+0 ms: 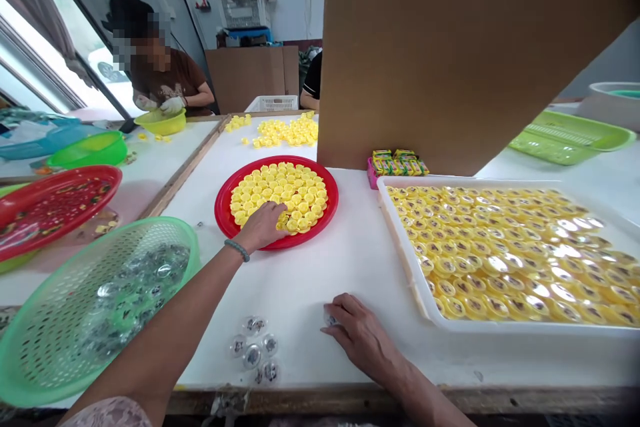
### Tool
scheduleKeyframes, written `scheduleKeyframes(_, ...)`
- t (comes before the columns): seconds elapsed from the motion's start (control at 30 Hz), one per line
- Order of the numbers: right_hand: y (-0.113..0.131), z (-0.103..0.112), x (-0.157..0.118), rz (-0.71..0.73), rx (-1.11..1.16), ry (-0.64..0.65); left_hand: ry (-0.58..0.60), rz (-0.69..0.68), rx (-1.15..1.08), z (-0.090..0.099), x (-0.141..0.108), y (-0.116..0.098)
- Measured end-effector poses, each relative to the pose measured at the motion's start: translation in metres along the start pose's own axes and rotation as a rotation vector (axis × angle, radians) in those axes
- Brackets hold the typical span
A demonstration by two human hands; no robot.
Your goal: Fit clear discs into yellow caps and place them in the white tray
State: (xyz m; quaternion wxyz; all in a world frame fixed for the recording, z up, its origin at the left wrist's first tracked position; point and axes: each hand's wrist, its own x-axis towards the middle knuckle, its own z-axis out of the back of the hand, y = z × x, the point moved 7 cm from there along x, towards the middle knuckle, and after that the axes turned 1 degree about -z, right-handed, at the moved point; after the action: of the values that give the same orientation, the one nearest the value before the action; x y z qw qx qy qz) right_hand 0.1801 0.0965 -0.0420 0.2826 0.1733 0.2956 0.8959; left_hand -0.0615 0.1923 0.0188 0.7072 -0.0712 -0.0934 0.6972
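Note:
My left hand (264,223) reaches over a round red tray (223,227) filled with small yellow plastic cups (280,181). Its fingertips close on one yellow cup near the tray's front right; they partly hide it. Low in the middle, my right hand (357,333) pinches a clear plastic dome (330,319) between thumb and fingers, just above the white table. Several more clear domes (253,355) with dark printed pictures lie loose to its left. A green mesh basket (30,320) at the left holds many similar clear domes (145,287).
At right, a white tray (425,303) holds rows of yellow cups with clear tops. Behind it stand a cardboard panel (425,60) and a pink box (373,177) of small packets. Loose yellow cups (287,131) lie at the back. A gloved co-worker (173,80) handles a yellow bowl (163,123).

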Motion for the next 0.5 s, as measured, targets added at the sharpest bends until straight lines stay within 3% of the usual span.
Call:
scheduleKeyframes(0.3,-0.007,0.002,-0.003,-0.023,0.045,0.005,0.125,0.031,-0.017,-0.002,0.009,-0.013)
scheduleKeyframes(0.5,-0.009,0.001,-0.001,-0.047,0.033,0.026,0.179,-0.068,0.084,-0.009,0.010,-0.026)
